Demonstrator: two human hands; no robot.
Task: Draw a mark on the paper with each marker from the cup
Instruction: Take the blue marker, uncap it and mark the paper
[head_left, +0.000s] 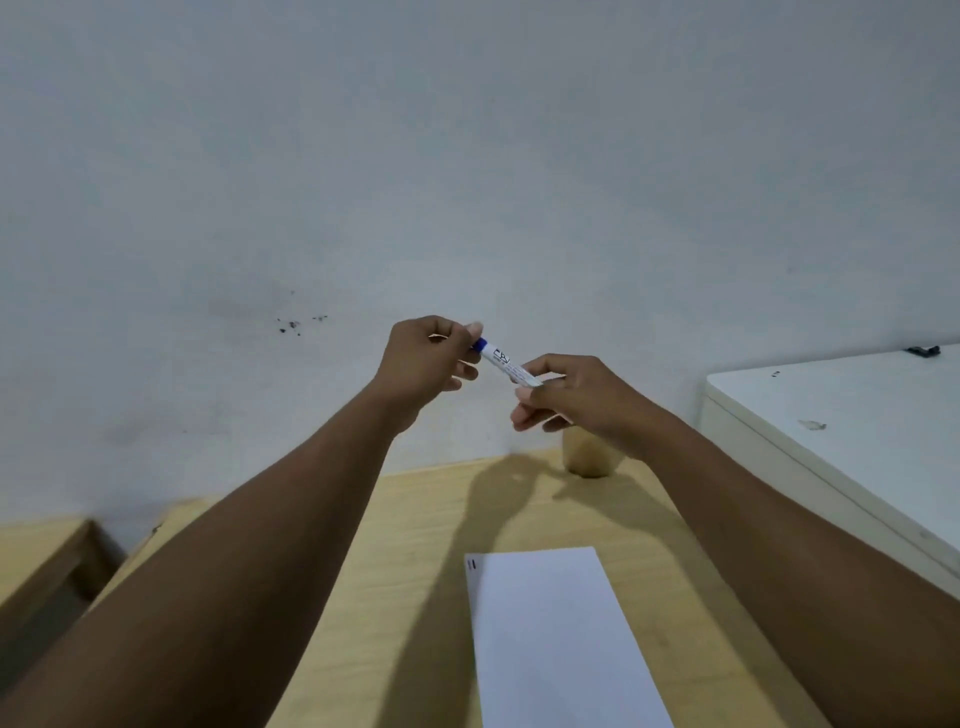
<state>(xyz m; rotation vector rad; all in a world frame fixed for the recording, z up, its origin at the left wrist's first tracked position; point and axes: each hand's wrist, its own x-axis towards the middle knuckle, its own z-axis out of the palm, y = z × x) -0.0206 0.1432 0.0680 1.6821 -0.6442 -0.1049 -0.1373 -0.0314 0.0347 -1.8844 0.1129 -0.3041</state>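
Both bare forearms reach forward and upward, converging at mid-height, where the left hand (423, 364) is curled with thumb and fingertips pinched together and the right hand (571, 395), slightly lower, is likewise closed in a pinch.

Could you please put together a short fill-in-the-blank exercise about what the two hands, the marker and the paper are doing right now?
1. Both hands hold one marker with a ____ cap end.
2. The left hand grips the marker's ____ end.
3. The paper lies on the wooden ____.
4. Short dark marks sit at the paper's far ____ corner.

Missing words: blue; cap; table; left
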